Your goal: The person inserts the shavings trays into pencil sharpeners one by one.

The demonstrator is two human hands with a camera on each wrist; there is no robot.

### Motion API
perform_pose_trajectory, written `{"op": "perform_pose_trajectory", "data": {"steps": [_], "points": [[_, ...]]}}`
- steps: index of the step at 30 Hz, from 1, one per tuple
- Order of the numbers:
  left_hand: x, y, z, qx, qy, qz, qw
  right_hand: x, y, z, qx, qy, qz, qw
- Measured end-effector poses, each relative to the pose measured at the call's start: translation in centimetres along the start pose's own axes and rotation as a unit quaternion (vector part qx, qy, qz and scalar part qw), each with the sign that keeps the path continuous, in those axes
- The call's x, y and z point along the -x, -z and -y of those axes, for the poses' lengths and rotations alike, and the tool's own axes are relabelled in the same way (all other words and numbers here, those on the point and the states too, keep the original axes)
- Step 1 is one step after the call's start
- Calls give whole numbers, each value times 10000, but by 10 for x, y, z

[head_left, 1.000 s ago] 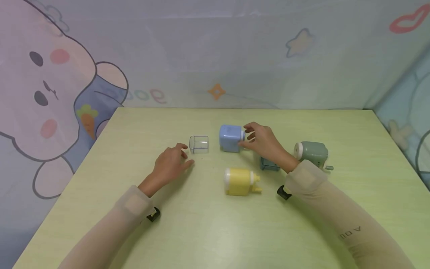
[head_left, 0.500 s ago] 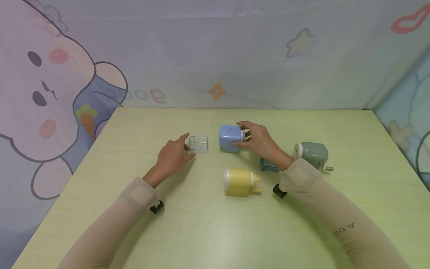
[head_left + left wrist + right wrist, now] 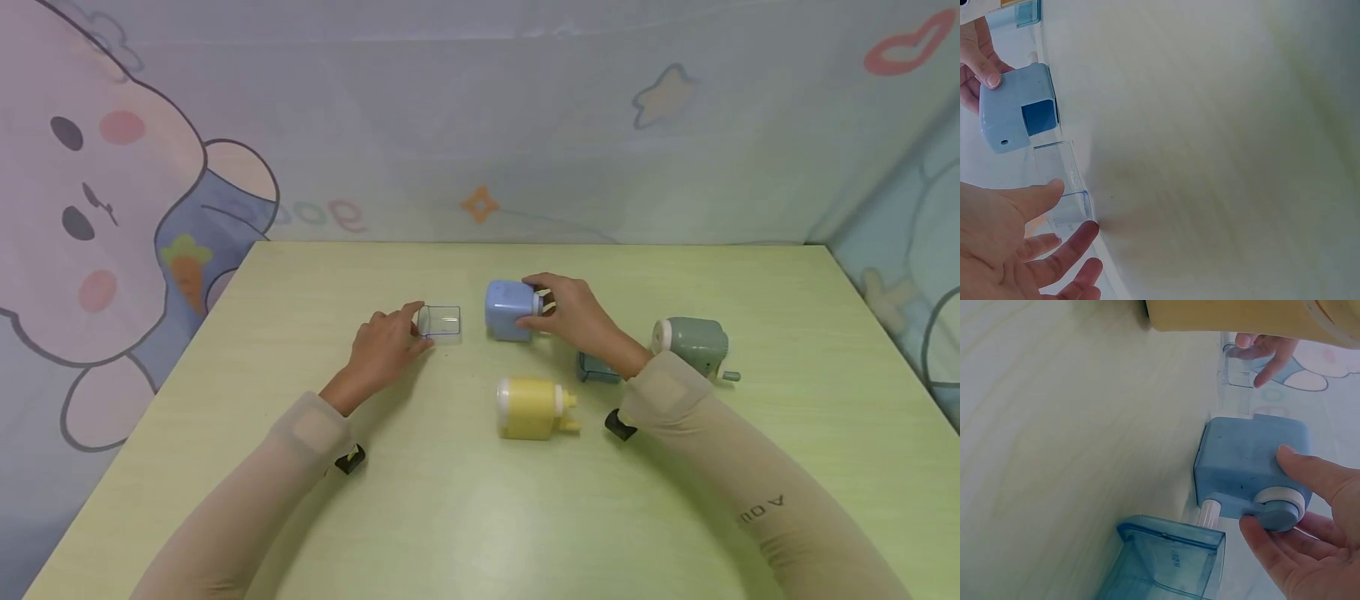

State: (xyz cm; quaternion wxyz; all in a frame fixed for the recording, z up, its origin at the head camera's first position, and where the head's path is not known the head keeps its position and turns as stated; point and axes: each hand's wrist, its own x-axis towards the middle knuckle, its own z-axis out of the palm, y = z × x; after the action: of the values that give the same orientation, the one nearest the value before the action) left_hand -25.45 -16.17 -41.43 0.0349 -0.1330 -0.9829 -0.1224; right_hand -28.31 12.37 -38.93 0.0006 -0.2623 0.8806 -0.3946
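My right hand [image 3: 577, 312] grips a blue crank pencil sharpener [image 3: 508, 310] lying on its side, thumb on its body and fingers by the round knob end. An open slot in the sharpener [image 3: 1040, 117] shows in the left wrist view. To its left lies a clear shavings drawer [image 3: 441, 321] with a blue-edged rim. My left hand [image 3: 378, 346] has its thumb and index finger at opposite sides of the drawer's left end, pinching it. The other fingers [image 3: 1075, 287] of that hand are spread.
A yellow pencil sharpener [image 3: 529, 408] lies nearer me. On the right, a green pencil sharpener [image 3: 697, 343] lies beside a translucent green drawer [image 3: 597, 368], partly under my right wrist. A printed cloth [image 3: 420, 125] hangs behind the table [image 3: 465, 500].
My left hand has reached forward and right, from beside the clear drawer to around its end. My right fingers have closed over the blue sharpener. Both objects stay in place.
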Motion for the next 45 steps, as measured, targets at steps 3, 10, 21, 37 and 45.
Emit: {"op": "perform_pose_trajectory", "data": {"steps": [3, 10, 21, 37, 45], "points": [[-1, 0, 0, -29, 6, -37, 10000, 0, 0, 1, -48, -26, 35, 10000], [-2, -1, 0, 20, 55, -62, 10000, 0, 0, 3, -91, -49, 40, 9999], [-5, -2, -2, 67, 9, -8, 10000, 1, 0, 2, -11, -78, 60, 10000], [-10, -7, -6, 80, 20, -5, 10000, 1, -1, 4, -133, -259, 115, 9995], [-12, -8, -10, 200, 52, 14, 9998, 2, 0, 5, -126, -298, 148, 9994]]}}
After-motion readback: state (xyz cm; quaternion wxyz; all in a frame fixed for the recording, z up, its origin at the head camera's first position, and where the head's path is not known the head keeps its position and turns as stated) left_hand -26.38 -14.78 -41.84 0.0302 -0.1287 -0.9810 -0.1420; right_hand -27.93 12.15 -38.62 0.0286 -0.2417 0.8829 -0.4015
